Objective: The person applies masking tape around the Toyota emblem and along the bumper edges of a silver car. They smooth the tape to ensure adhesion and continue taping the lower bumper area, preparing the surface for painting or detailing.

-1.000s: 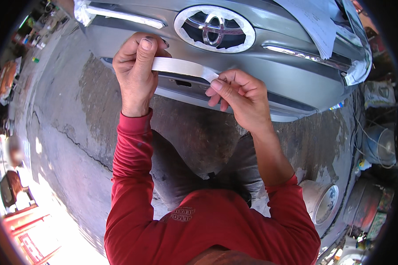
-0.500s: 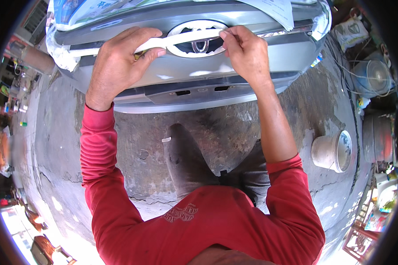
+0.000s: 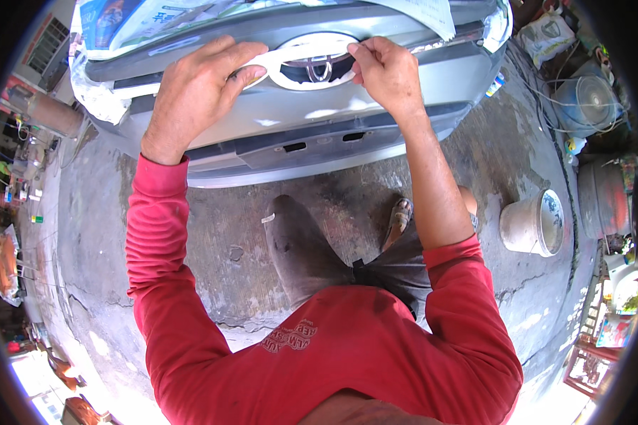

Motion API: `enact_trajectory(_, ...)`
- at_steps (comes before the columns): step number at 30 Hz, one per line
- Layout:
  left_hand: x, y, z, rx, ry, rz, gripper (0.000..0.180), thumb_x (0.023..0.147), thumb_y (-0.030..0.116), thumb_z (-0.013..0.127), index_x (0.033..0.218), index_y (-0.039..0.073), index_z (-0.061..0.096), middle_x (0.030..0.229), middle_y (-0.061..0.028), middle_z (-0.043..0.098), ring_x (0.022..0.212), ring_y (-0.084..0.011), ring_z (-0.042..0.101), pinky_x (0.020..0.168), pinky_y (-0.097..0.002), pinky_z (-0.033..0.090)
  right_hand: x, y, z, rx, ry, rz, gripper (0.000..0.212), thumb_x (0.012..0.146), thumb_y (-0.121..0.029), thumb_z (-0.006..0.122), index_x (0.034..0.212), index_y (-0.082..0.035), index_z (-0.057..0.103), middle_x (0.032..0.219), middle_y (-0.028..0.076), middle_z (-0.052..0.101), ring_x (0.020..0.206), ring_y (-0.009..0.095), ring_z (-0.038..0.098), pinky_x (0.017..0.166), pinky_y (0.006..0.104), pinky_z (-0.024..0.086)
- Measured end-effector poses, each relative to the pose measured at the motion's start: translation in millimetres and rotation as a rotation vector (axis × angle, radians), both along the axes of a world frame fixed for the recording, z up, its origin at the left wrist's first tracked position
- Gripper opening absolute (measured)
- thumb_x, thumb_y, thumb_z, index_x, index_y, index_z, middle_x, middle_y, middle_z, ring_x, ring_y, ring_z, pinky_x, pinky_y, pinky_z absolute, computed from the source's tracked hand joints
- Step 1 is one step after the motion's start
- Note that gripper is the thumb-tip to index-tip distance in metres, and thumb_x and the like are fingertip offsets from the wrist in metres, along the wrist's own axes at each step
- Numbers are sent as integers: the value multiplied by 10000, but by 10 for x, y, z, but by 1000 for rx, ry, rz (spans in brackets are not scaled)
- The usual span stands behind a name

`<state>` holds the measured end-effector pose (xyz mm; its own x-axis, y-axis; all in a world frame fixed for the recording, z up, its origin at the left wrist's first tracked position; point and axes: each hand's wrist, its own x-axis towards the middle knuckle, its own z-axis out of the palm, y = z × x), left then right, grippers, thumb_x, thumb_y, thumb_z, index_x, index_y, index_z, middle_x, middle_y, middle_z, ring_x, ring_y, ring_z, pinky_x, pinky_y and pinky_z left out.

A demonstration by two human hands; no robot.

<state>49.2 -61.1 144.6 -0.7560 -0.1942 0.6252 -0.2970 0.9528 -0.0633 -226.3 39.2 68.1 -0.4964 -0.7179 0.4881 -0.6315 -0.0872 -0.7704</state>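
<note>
Head view: near-closed right hand (image 3: 392,79) pinches white tape (image 3: 298,52).

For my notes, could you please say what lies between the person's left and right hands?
In the head view, white tape spans from left hand to right hand, across the oval emblem.

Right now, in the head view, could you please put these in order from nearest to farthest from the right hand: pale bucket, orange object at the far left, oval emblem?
1. Oval emblem: just left of the right hand.
2. Pale bucket: to the lower right.
3. Orange object: near the left edge, clearly farthest.
</note>
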Motion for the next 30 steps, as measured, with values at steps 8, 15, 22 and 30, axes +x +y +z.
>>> enact_trajectory(8,-31,15,4,-24,14,13,285,989,292,755,1230,144,787,938,-55,695,812,-278,709,699,-414,576,-13,-47,81,94,98,-35,280,1045,-270,710,987,-3,769,730,72,763,661,153,757,661,318,582)
enact_trajectory(15,-20,-60,-19,-216,-151,95,370,967,151,711,1314,243,798,989,-34,662,780,-240,712,658,-383,580,-49,-71,58,-20,145,-50,273,988,-258,742,883,-7,760,664,174,706,620,366,705,633,455,560)
enact_trajectory(22,-57,-80,-35,-327,-276,174,448,915,60,709,1309,246,811,1001,-43,665,781,-224,731,637,-360,573,-87,2,57,121,204,-119,357,966,-344,792,830,-19,734,642,151,696,566,356,674,590,454,547)
enact_trajectory(30,-94,-75,-53,-351,-277,201,462,936,25,685,1324,249,801,1004,-36,651,796,-216,727,665,-362,589,387,-185,-153,-499,539,-205,685,930,-364,832,1467,-44,551,1593,237,523,1485,498,463,1208,601,370)
